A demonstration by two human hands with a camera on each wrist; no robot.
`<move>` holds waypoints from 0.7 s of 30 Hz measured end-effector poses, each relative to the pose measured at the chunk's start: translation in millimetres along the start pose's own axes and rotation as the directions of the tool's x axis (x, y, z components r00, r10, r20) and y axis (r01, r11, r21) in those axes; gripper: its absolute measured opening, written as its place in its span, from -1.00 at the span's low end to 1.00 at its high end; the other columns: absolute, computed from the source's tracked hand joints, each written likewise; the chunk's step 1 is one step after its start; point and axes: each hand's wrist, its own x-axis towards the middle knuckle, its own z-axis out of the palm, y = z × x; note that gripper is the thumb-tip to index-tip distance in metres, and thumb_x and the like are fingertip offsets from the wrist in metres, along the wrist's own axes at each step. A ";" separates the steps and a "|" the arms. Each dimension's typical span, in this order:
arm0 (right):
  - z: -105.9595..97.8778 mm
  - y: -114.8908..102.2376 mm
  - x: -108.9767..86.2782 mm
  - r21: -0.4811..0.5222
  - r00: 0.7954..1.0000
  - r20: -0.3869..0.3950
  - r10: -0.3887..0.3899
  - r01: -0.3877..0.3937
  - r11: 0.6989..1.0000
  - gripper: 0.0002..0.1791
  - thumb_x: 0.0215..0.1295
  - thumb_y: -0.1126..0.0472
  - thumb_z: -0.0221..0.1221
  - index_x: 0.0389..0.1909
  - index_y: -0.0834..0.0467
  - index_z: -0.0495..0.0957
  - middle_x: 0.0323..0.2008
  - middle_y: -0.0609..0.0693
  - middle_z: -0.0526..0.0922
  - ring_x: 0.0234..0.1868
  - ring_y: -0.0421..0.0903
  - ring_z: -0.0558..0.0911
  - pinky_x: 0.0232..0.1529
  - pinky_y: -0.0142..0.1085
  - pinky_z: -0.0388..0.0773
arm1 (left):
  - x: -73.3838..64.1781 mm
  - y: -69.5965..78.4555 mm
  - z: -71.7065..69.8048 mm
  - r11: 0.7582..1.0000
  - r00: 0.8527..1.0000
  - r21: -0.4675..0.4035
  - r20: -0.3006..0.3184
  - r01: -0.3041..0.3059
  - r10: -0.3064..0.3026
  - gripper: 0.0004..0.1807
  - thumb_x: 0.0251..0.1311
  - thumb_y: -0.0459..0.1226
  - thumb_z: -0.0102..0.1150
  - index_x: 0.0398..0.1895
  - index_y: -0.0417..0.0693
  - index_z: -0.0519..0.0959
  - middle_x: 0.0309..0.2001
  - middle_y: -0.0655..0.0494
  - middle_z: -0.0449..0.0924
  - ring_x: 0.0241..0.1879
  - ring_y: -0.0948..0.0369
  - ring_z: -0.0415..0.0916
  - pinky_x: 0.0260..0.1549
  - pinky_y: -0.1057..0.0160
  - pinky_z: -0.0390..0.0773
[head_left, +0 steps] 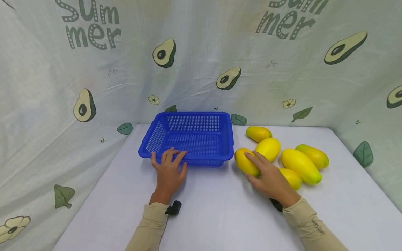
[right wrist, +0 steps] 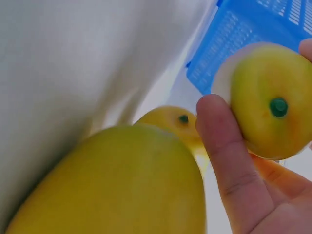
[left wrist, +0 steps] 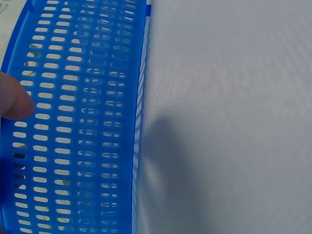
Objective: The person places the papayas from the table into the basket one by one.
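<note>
gripping the leftmost yellow fruit just right of the blue basket, the right hand is holding it between thumb and fingers; its smooth roundness is probably calling for even, gentle pressure. the left hand is gripping the basket's near rim, thumb outside.

Soft, even light washes the white tabletop in the head view, a faint shadow lying under the blue basket toward the far edge. A blurred, darker shadow falls beside the basket in the left wrist view; in the right, a close mango sits dim and out of focus.
</note>
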 end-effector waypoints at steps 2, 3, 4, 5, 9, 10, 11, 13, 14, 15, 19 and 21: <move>-1.3 0.3 1.4 0.019 1.000 -0.011 0.016 -0.015 1.000 -0.21 0.24 0.14 0.32 0.50 -0.01 0.28 0.41 0.29 0.31 0.28 0.30 0.45 0.16 0.21 0.45 | 0.1 -1.1 -1.1 1.000 1.000 0.011 0.007 -0.003 0.003 -0.63 0.18 -0.25 0.25 0.08 0.05 0.67 0.03 -0.02 0.58 0.28 -0.08 0.37 0.27 -0.48 -0.32; -1.5 0.6 2.3 0.033 1.000 -0.020 0.018 -0.017 0.999 -0.21 0.23 0.15 0.33 0.50 0.01 0.28 0.40 0.29 0.32 0.30 0.30 0.43 0.19 0.21 0.41 | 0.3 -1.6 -1.6 1.000 1.000 0.015 0.010 -0.003 0.003 -0.63 0.19 -0.25 0.25 0.09 0.05 0.67 0.03 -0.02 0.58 0.28 -0.08 0.36 0.27 -0.49 -0.31; -1.3 0.9 3.5 0.052 0.999 -0.033 0.013 -0.011 0.999 -0.21 0.23 0.16 0.33 0.49 0.04 0.29 0.39 0.29 0.33 0.31 0.29 0.42 0.21 0.21 0.39 | 0.3 -2.2 -2.0 1.000 1.000 0.021 0.012 -0.006 0.006 -0.63 0.19 -0.25 0.24 0.09 0.05 0.67 0.03 -0.02 0.58 0.28 -0.09 0.37 0.26 -0.50 -0.29; -1.1 1.0 4.7 0.074 0.999 -0.047 0.009 -0.006 0.997 -0.21 0.22 0.18 0.34 0.48 0.07 0.30 0.39 0.28 0.35 0.32 0.27 0.41 0.23 0.20 0.37 | 0.1 -2.5 -2.6 1.000 1.000 0.030 0.017 -0.006 0.006 -0.63 0.20 -0.24 0.24 0.10 0.06 0.67 0.03 -0.02 0.58 0.28 -0.08 0.37 0.26 -0.50 -0.27; 0.4 -1.0 10.9 0.200 0.996 -0.048 0.078 -0.067 0.978 -0.21 0.24 0.18 0.32 0.49 0.09 0.28 0.37 0.18 0.40 0.25 0.12 0.45 0.24 0.13 0.37 | -1.2 -2.8 -4.0 0.999 1.000 0.044 0.022 -0.013 0.012 -0.64 0.20 -0.23 0.25 0.09 0.06 0.67 0.02 -0.02 0.58 0.28 -0.07 0.37 0.26 -0.51 -0.26; 0.8 -2.0 13.0 0.227 0.993 -0.041 0.107 -0.095 0.969 -0.22 0.26 0.16 0.31 0.50 0.08 0.27 0.36 0.16 0.42 0.19 0.09 0.47 0.19 0.10 0.40 | -1.0 -2.9 -3.9 0.999 1.000 0.048 0.019 -0.020 0.019 -0.64 0.20 -0.22 0.25 0.09 0.06 0.67 0.02 -0.01 0.58 0.27 -0.07 0.38 0.25 -0.51 -0.24; 1.0 -3.1 15.1 0.249 0.989 -0.028 0.144 -0.132 0.959 -0.22 0.29 0.13 0.29 0.51 0.06 0.25 0.36 0.15 0.42 0.15 0.07 0.47 0.16 0.08 0.41 | -0.4 -2.8 -3.5 0.998 1.000 0.051 0.017 -0.025 0.024 -0.64 0.21 -0.21 0.26 0.09 0.07 0.67 0.02 -0.01 0.58 0.27 -0.07 0.38 0.25 -0.51 -0.24; 1.6 -5.2 20.0 0.283 0.977 -0.001 0.213 -0.204 0.937 -0.22 0.33 0.06 0.25 0.54 0.01 0.21 0.37 0.15 0.40 0.08 0.05 0.45 0.10 0.06 0.40 | 0.8 -3.0 -1.7 0.998 0.999 0.042 0.002 -0.036 0.036 -0.65 0.21 -0.20 0.27 0.08 0.06 0.68 0.01 -0.02 0.58 0.27 -0.08 0.38 0.26 -0.51 -0.25; 2.1 -5.6 22.7 0.293 0.972 0.005 0.237 -0.228 0.928 -0.22 0.35 0.03 0.24 0.54 0.00 0.19 0.38 0.15 0.39 0.08 0.07 0.45 0.10 0.06 0.39 | 1.3 -2.9 -1.0 0.998 0.999 0.041 0.000 -0.039 0.039 -0.65 0.22 -0.19 0.27 0.08 0.06 0.68 0.01 -0.02 0.58 0.27 -0.08 0.38 0.26 -0.51 -0.25; 2.5 -5.7 25.8 0.304 0.967 0.010 0.255 -0.245 0.921 -0.21 0.36 0.01 0.22 0.55 -0.01 0.17 0.38 0.16 0.39 0.08 0.08 0.45 0.10 0.06 0.39 | 1.6 -2.8 -0.1 0.999 0.999 0.037 -0.004 -0.038 0.038 -0.65 0.22 -0.18 0.26 0.08 0.06 0.68 0.00 -0.02 0.58 0.28 -0.08 0.37 0.26 -0.50 -0.27; -0.2 -6.1 37.0 0.320 0.949 0.015 0.315 -0.303 0.898 -0.20 0.38 -0.04 0.19 0.57 0.01 0.12 0.39 0.24 0.35 0.09 0.14 0.47 0.08 0.06 0.43 | -0.3 -2.5 2.8 0.999 0.999 0.037 -0.017 -0.027 0.028 -0.65 0.24 -0.15 0.24 0.08 0.05 0.68 -0.01 -0.03 0.59 0.28 -0.07 0.38 0.27 -0.49 -0.26; -3.9 -6.6 41.4 0.322 0.941 0.008 0.338 -0.323 0.890 -0.20 0.39 -0.06 0.18 0.57 0.01 0.11 0.36 0.28 0.38 0.00 0.15 0.50 -0.03 -0.01 0.47 | -1.4 -2.3 4.0 0.999 0.999 0.041 -0.018 -0.026 0.027 -0.66 0.25 -0.14 0.23 0.08 0.05 0.68 -0.01 -0.02 0.59 0.27 -0.07 0.38 0.26 -0.50 -0.24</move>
